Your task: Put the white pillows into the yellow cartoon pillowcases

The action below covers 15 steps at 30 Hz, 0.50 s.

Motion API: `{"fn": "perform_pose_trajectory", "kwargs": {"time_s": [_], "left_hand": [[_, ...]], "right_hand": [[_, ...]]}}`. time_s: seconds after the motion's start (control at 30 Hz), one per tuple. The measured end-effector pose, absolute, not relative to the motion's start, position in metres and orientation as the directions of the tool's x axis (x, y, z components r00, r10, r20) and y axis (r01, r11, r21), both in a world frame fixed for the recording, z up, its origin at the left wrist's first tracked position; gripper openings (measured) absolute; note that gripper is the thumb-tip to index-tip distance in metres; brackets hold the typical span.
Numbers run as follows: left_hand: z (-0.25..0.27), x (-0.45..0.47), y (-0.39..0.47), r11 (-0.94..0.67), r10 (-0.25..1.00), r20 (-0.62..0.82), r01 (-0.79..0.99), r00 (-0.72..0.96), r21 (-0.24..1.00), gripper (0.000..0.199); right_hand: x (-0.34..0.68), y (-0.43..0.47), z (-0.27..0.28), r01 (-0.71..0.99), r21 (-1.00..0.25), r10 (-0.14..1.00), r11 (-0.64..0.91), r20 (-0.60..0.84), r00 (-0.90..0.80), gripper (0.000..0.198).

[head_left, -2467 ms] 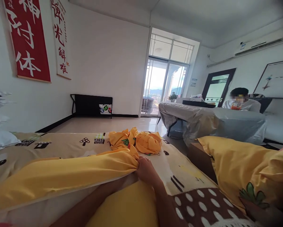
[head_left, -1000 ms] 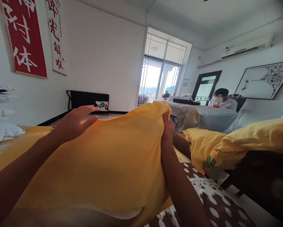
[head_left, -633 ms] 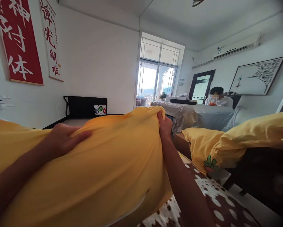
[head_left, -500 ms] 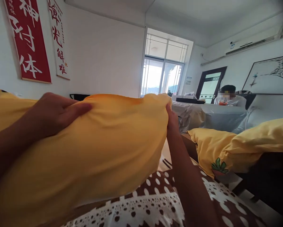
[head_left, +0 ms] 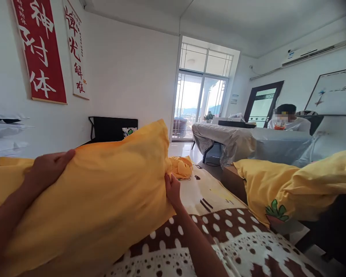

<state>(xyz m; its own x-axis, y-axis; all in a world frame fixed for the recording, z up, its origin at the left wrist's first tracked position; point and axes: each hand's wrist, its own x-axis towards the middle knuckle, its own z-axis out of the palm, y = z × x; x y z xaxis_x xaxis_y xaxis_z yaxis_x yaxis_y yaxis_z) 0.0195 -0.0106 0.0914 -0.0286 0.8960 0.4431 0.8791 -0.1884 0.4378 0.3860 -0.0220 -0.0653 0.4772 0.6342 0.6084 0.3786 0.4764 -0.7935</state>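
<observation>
A large yellow pillow [head_left: 112,192] fills the lower left of the head view, held up in front of me and tilted, one corner pointing upward. My left hand [head_left: 53,163] grips its upper left edge, thumb on the near face and fingers mostly hidden. At the right edge, my right hand [head_left: 173,190] pinches the cloth with closed fingers. Below lies a brown and white dotted blanket [head_left: 219,227]. Beyond my right hand a crumpled yellow cloth [head_left: 181,167] rests on the blanket's cream part.
More yellow bedding [head_left: 276,173] with a green plant print lies over dark furniture on the right. A plastic-covered table [head_left: 236,138] stands behind, with a seated person [head_left: 290,119] at it. A black chair [head_left: 112,129] is against the far wall. White stacked items [head_left: 8,130] sit at left.
Both hands have come down with the pillow. My right hand has moved left and lower along its edge, and the pillow's corner now sticks up. The crumpled yellow cloth behind has come into view.
</observation>
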Motion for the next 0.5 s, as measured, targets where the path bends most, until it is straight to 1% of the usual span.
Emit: {"fn": "perform_pose_trajectory", "kwargs": {"time_s": [0.07,0.17,0.27,0.33,0.37,0.43,0.47,0.5], "left_hand": [[0.068,0.019,-0.002,-0.119,0.933,0.356,0.883,-0.057,0.454,0.058],[0.058,0.026,0.013,-0.137,0.949,0.314,0.890,-0.007,0.434,0.054],[0.074,0.036,0.027,-0.156,0.970,0.234,0.893,0.059,0.422,0.052],[0.092,0.045,0.029,-0.212,0.973,0.173,0.887,0.153,0.411,0.049],[0.102,0.052,0.028,-0.249,0.968,0.126,0.887,0.217,0.389,0.047],[0.119,0.074,0.021,-0.305,0.951,0.048,0.903,0.305,0.301,0.043],[0.127,0.090,0.017,-0.342,0.938,0.043,0.901,0.344,0.265,0.042],[0.133,0.108,0.012,-0.387,0.921,0.070,0.888,0.382,0.249,0.044]], "right_hand": [[0.384,-0.018,-0.091,0.365,-0.817,0.656,0.446,0.576,0.488,0.050],[0.391,-0.013,-0.115,0.323,-0.842,0.692,0.431,0.539,0.481,0.047],[0.403,-0.010,-0.120,0.234,-0.863,0.758,0.448,0.505,0.412,0.041],[0.409,-0.010,-0.119,0.137,-0.881,0.817,0.453,0.472,0.330,0.039],[0.412,-0.010,-0.118,0.083,-0.889,0.845,0.450,0.454,0.283,0.039],[0.415,-0.013,-0.117,-0.018,-0.903,0.887,0.430,0.419,0.196,0.041],[0.416,-0.015,-0.116,-0.060,-0.907,0.901,0.418,0.404,0.159,0.042],[0.417,-0.017,-0.115,-0.094,-0.909,0.910,0.406,0.393,0.128,0.042]]}}
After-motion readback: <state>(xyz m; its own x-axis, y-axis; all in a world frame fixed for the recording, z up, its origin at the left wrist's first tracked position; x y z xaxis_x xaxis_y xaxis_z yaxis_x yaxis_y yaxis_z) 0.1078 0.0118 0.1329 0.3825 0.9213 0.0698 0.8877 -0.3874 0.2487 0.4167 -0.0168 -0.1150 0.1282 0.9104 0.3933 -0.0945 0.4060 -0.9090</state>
